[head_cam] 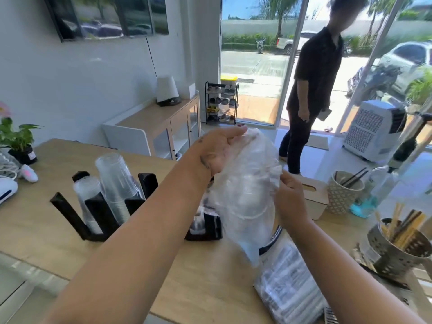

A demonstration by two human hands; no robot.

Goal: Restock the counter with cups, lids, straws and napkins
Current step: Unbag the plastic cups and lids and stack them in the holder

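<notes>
Left fingers (235,134) grip plastic bag (245,195) top, right fingers (284,183) pinch edge

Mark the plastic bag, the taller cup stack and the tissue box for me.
plastic bag (245,197): head view, crinkled middle of the film.
taller cup stack (112,174): head view, upper side wall.
tissue box (315,204): head view, white side wall.
</notes>
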